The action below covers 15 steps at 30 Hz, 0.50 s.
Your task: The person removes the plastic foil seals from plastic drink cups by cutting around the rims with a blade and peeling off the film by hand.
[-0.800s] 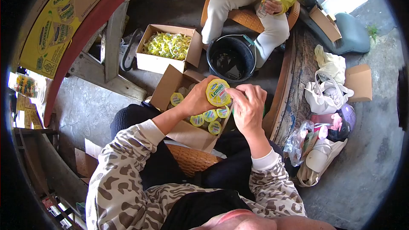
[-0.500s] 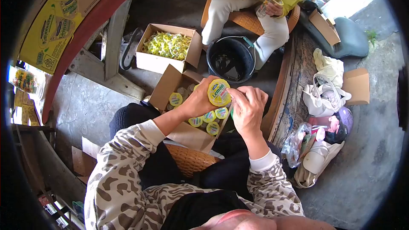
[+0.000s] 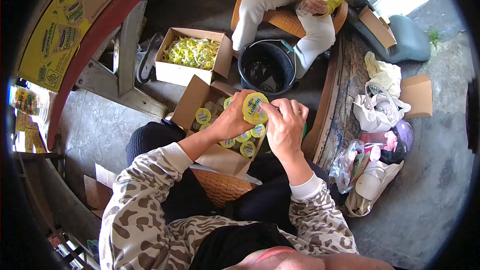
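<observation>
Lemon cup — left hand curled round, right hand pinching edge

The person's left grip holds a yellow-topped cup over an open carton of similar cups while the right grip touches its edge.

"Lemon" on yellow cup lid, "Lemon" and "DRINK" on printed cardboard

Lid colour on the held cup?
The lid is mostly yellow with some green, best in head view.
</observation>
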Motion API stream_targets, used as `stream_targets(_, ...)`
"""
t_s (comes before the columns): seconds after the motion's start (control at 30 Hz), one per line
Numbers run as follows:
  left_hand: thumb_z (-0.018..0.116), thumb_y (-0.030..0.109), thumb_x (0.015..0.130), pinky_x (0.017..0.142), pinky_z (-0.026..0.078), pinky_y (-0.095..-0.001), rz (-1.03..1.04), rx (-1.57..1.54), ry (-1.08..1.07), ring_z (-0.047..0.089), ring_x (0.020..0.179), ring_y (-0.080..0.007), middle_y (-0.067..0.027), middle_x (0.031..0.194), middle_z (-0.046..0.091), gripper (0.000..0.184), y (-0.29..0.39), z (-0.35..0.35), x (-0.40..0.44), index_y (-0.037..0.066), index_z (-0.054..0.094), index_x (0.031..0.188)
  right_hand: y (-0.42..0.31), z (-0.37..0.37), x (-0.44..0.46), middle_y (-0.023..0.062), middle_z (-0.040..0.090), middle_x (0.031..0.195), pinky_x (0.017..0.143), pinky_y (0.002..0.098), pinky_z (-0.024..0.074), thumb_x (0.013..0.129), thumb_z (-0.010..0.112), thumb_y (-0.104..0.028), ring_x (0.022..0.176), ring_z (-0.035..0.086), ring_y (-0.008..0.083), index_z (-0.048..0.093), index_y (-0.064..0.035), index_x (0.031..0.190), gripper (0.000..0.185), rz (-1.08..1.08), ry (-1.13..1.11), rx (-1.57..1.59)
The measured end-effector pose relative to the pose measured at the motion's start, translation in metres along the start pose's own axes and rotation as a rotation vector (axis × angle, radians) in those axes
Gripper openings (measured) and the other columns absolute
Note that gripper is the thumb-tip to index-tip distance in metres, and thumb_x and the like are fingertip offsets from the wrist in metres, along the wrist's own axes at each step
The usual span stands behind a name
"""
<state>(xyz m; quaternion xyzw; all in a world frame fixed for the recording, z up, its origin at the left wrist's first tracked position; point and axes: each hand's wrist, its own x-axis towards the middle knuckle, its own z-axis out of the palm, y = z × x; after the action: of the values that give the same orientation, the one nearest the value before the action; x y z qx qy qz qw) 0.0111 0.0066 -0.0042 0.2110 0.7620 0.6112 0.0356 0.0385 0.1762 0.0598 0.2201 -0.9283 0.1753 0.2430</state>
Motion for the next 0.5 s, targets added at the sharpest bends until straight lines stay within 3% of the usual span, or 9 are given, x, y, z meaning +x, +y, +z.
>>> stream_targets(0.3,0.08,0.008,0.072,0.098,0.045,-0.0424,-0.082,0.006,0.116,0.054,0.112,-0.0373,-0.0191,0.116,0.056,0.067,0.003,-0.004,0.004,0.002,0.045,0.13,0.007,-0.007,0.001,-0.0007,0.059,0.093,0.089,0.0412,0.0382,0.069,0.07,0.0,0.091,0.056,0.0211,0.073,-0.0128,0.1,0.034,0.037,-0.036,-0.073)
stream_targets(0.5,0.08,0.008,0.072,0.098,0.047,-0.0379,-0.067,-0.065,0.076,0.06,0.113,-0.03,-0.0162,0.116,0.06,0.067,0.004,-0.012,0.01,0.001,0.045,0.129,0.01,-0.013,0.005,-0.0039,0.06,0.092,0.092,0.0415,0.0359,0.073,0.071,-0.004,0.091,0.056,0.0193,0.073,-0.0168,0.094,0.026,0.055,0.012,-0.119)
